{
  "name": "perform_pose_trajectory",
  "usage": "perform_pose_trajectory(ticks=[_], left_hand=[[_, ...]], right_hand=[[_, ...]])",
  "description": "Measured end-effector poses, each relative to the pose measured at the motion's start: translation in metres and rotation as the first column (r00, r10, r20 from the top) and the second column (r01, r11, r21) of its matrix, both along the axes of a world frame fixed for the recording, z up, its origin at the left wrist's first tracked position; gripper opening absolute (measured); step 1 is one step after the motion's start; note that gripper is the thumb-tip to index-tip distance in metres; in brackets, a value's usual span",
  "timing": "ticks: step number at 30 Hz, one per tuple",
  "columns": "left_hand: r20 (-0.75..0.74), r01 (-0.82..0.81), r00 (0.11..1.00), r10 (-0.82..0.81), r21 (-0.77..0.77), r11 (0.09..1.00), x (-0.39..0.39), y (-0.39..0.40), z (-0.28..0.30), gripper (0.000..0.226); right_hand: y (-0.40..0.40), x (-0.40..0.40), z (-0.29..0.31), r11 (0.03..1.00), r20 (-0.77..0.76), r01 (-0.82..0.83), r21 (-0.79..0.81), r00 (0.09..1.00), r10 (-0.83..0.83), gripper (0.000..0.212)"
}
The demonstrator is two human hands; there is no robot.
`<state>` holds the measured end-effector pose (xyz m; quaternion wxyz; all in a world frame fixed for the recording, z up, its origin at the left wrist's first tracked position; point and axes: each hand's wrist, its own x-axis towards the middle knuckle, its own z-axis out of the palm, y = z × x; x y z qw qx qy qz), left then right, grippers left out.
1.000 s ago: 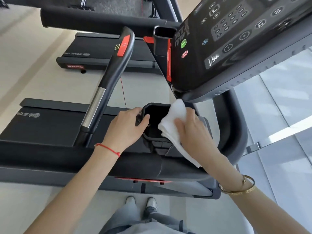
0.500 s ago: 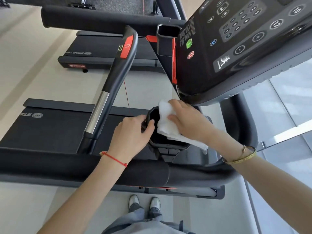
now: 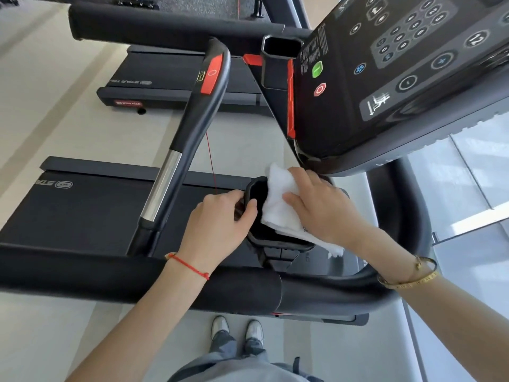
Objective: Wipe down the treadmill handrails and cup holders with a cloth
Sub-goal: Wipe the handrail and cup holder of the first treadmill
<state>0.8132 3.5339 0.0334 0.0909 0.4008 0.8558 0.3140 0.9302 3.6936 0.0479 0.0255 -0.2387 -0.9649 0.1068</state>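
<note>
A black cup holder (image 3: 278, 242) sits below the treadmill console (image 3: 385, 78). My left hand (image 3: 217, 230) grips its left rim, thumb hooked over the edge. My right hand (image 3: 322, 208) holds a white cloth (image 3: 278, 202) and presses it into the holder's opening from the right side; a tail of cloth hangs out at the lower right. A second cup holder (image 3: 279, 51) is higher up beside the console. The black side handrail (image 3: 137, 274) runs across in front of me, and a centre handle (image 3: 187, 139) with a chrome band and red patch rises to the left.
The treadmill belt (image 3: 82, 213) lies beyond the handrail, and another treadmill (image 3: 170, 78) stands farther off. A thin red cord (image 3: 210, 161) hangs near the centre handle. My shoes (image 3: 237, 330) stand on the pale floor; a glass wall is at the right.
My right hand with the cloth has shifted from the holder's right rim up to its top edge and over the opening. My left hand keeps its grip on the left rim.
</note>
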Motion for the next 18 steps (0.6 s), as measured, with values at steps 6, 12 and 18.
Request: perform_pose_trajectory(ticks=[6,12,18], left_hand=[[-0.005,0.011,1.000,-0.011,0.020,1.000,-0.001,0.001,-0.001,0.032],[0.009,0.007,1.000,-0.008,0.029,1.000,-0.001,0.001,-0.004,0.032],[0.013,-0.002,1.000,0.001,0.034,0.999,-0.002,0.001,-0.007,0.034]], right_hand=[[-0.011,0.015,-0.003,0.935,0.032,0.183,-0.305,0.983,-0.182,0.055],[-0.008,-0.001,0.004,0.862,0.051,0.281,-0.422,0.957,-0.286,0.040],[-0.038,0.032,-0.007,0.822,0.136,0.388,-0.417,0.921,-0.366,0.026]])
